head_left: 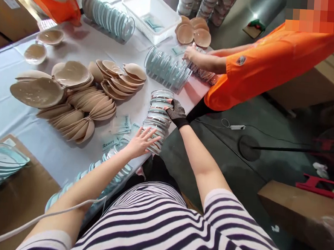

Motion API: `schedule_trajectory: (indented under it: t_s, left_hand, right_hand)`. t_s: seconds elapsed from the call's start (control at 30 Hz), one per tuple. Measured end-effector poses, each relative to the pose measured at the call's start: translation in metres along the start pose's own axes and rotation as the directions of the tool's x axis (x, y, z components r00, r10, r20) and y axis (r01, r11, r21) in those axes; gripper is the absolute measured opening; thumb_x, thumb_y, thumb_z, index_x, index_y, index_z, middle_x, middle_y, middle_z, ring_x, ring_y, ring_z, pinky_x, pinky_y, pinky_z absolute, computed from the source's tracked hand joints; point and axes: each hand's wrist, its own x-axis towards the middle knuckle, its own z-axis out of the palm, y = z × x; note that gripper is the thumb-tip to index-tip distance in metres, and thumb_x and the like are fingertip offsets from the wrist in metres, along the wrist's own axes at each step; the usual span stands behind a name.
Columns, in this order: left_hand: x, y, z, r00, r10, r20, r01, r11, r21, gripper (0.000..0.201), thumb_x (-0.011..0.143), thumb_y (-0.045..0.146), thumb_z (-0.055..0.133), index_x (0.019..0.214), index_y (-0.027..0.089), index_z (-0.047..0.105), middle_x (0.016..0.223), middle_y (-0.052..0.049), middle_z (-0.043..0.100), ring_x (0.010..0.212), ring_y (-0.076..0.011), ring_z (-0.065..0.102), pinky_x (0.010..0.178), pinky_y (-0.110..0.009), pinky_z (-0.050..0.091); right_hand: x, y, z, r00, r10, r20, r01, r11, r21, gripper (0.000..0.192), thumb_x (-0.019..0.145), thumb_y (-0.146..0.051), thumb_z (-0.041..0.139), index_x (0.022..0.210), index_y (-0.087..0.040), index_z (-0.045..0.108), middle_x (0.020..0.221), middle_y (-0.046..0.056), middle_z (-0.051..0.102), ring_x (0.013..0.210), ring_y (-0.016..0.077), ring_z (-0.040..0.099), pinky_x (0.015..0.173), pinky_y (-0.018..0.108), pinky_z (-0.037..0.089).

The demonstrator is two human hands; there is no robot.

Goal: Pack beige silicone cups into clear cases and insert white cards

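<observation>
Striped shirt (160,230) nearest my feed, I see the left hand (140,143) spread open and gloved right hand (177,112) gripping the clear stack (158,120) at the bench (131,109) edge, likely keeping it aligned.

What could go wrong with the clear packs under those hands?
The clear packs lie in a row near the edge of the table; uneven pressure from the left hand and right hand might push some off.
Flat packets lie close beside the left hand; a sideways sweep could scatter them.
</observation>
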Motion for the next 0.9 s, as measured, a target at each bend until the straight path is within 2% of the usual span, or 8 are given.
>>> schedule_trajectory:
  t_s: [0.2, 0.4, 0.5, 0.57, 0.67, 0.77, 0.83, 0.9]
  left_hand:
    - [0.033, 0.027, 0.033, 0.939, -0.345, 0.009, 0.342, 0.929, -0.143, 0.081, 0.078, 0.041, 0.071, 0.150, 0.027, 0.037, 0.161, -0.013, 0.018, 0.148, -0.0420, 0.009, 0.112, -0.060, 0.028]
    - [0.012, 0.050, 0.022, 0.918, -0.369, 0.146, 0.396, 0.859, -0.324, 0.085, 0.068, 0.054, 0.077, 0.144, 0.033, 0.046, 0.159, -0.012, 0.024, 0.142, -0.0393, 0.031, 0.112, -0.054, 0.034]
    - [0.018, 0.023, -0.006, 0.932, -0.331, 0.149, 0.358, 0.767, -0.532, 0.052, 0.087, 0.050, 0.059, 0.136, 0.036, 0.054, 0.143, -0.006, 0.052, 0.124, -0.0259, 0.055, 0.102, -0.039, 0.048]
    - [0.045, -0.011, -0.021, 0.901, -0.434, -0.014, 0.354, 0.752, -0.556, 0.041, 0.094, 0.043, 0.047, 0.132, 0.032, 0.058, 0.128, -0.006, 0.063, 0.119, -0.0226, 0.059, 0.102, -0.038, 0.047]
    - [0.110, -0.069, -0.027, 0.811, -0.541, -0.222, 0.392, 0.785, -0.480, 0.059, 0.091, 0.047, 0.052, 0.142, 0.018, 0.047, 0.149, -0.014, 0.043, 0.139, -0.0297, 0.038, 0.114, -0.047, 0.033]
    - [0.165, -0.107, -0.021, 0.820, -0.565, -0.085, 0.461, 0.741, -0.488, 0.046, 0.094, 0.045, 0.044, 0.130, 0.021, 0.060, 0.133, -0.010, 0.061, 0.126, -0.0267, 0.053, 0.106, -0.041, 0.041]
    - [0.179, -0.117, -0.017, 0.836, -0.549, 0.013, 0.474, 0.708, -0.523, 0.041, 0.096, 0.045, 0.040, 0.118, 0.026, 0.069, 0.119, -0.004, 0.070, 0.112, -0.0226, 0.062, 0.099, -0.034, 0.046]
    - [0.179, -0.118, -0.017, 0.831, -0.554, 0.050, 0.486, 0.680, -0.549, 0.040, 0.095, 0.048, 0.041, 0.113, 0.028, 0.071, 0.116, -0.001, 0.071, 0.110, -0.0220, 0.064, 0.096, -0.032, 0.048]
  right_hand:
    - [0.124, 0.023, 0.027, 0.964, 0.033, 0.262, 0.034, 0.968, -0.247, 0.055, 0.087, -0.048, 0.058, 0.129, -0.014, 0.056, 0.130, 0.015, 0.058, 0.121, 0.0288, 0.052, 0.106, 0.042, 0.039]
    - [0.105, 0.025, 0.043, 0.872, -0.088, 0.482, 0.208, 0.957, -0.201, 0.049, 0.090, -0.057, 0.050, 0.109, -0.016, 0.067, 0.112, 0.014, 0.065, 0.105, 0.0271, 0.060, 0.091, 0.036, 0.046]
    - [0.079, 0.019, 0.047, 0.835, -0.116, 0.537, 0.203, 0.973, -0.106, 0.047, 0.089, -0.058, 0.052, 0.104, -0.016, 0.068, 0.104, 0.013, 0.069, 0.099, 0.0261, 0.063, 0.088, 0.035, 0.046]
    - [0.073, 0.019, 0.050, 0.843, -0.095, 0.530, 0.137, 0.990, -0.042, 0.043, 0.089, -0.055, 0.053, 0.102, -0.017, 0.067, 0.105, 0.011, 0.070, 0.100, 0.0252, 0.063, 0.090, 0.035, 0.046]
    - [0.086, 0.033, 0.052, 0.865, -0.033, 0.501, -0.053, 0.986, 0.156, 0.034, 0.095, -0.044, 0.044, 0.106, -0.019, 0.065, 0.110, 0.007, 0.069, 0.103, 0.0188, 0.063, 0.093, 0.031, 0.046]
    - [0.108, 0.064, 0.044, 0.882, 0.175, 0.437, -0.306, 0.918, 0.251, 0.032, 0.095, -0.030, 0.038, 0.117, -0.019, 0.059, 0.105, 0.006, 0.068, 0.093, 0.0143, 0.064, 0.089, 0.029, 0.049]
    - [0.115, 0.086, 0.036, 0.784, 0.327, 0.528, -0.475, 0.863, 0.170, 0.032, 0.089, -0.021, 0.044, 0.118, -0.018, 0.059, 0.087, 0.003, 0.067, 0.075, 0.0139, 0.062, 0.079, 0.029, 0.052]
    - [0.115, 0.102, 0.032, 0.584, 0.356, 0.730, -0.590, 0.803, 0.081, 0.032, 0.081, -0.014, 0.051, 0.112, -0.018, 0.060, 0.068, -0.002, 0.060, 0.058, 0.0129, 0.057, 0.066, 0.029, 0.053]
